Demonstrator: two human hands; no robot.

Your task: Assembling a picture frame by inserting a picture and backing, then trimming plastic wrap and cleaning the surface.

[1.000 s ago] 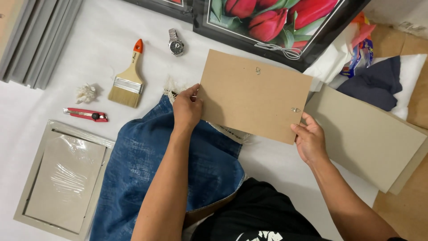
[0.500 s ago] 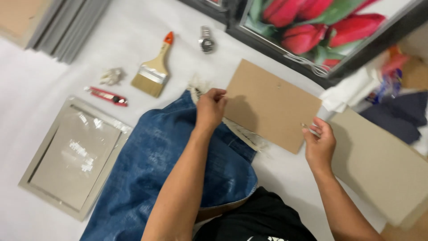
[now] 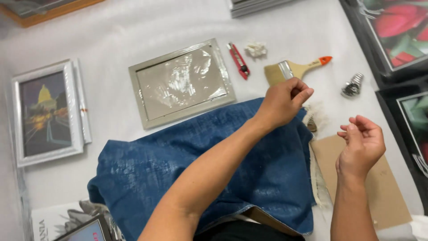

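Two bare hands above a cluttered white work surface, seen from overhead.

The left hand hovers over denim cloth, fingers curled together beside a paintbrush — whether it pinches anything cannot be told; the right hand is empty, fingers loosely apart, above a brown backing board; a wrapped silver frame and red utility knife lie nearby.

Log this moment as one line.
left hand: by paintbrush | right hand: empty, above brown board | denim over lap
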